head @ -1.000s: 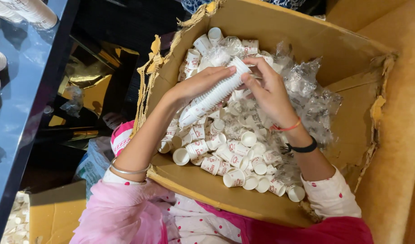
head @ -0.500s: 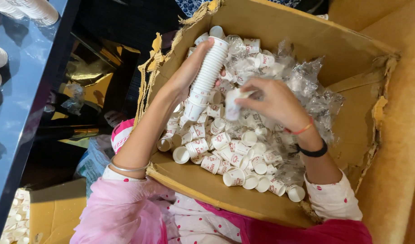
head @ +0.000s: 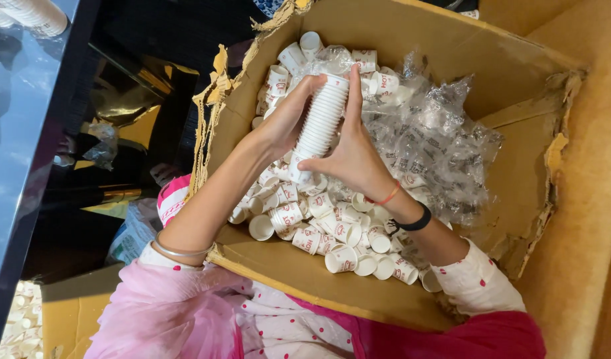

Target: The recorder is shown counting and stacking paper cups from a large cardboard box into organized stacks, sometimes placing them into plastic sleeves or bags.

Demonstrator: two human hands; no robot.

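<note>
At the far left a dark glossy table edge (head: 26, 133) is seen, with a stack of white cups (head: 33, 14) lying at its top corner. Below it, near the bottom left corner, a smaller cardboard box (head: 59, 312) is partly visible, with a few pale cups beside it.

The left hand (head: 289, 119) is wrapped around the upper part of a long nested stack of white paper cups (head: 319, 126), its fingers curled over the stack from the left side. The stack is held just above the loose cups, inside the big box — between the two hands and touching both. Its long axis runs from lower left to upper right, steeply tilted; the top end points toward the far wall of the box, the lower end toward the person.

The right hand (head: 352, 156) is pressed against the stack from the right, the thumb hooked under the lower end and the fingers laid flat along its length, so the stack is gripped by both hands.

Around them the large open cardboard box (head: 452, 53) is filled with loose small white cups (head: 332, 233) bearing red printed marks, mostly in its left and lower part. Further right, crumpled clear plastic wrapping (head: 438, 153) with dark print is heaped against the box's torn right wall.
</note>
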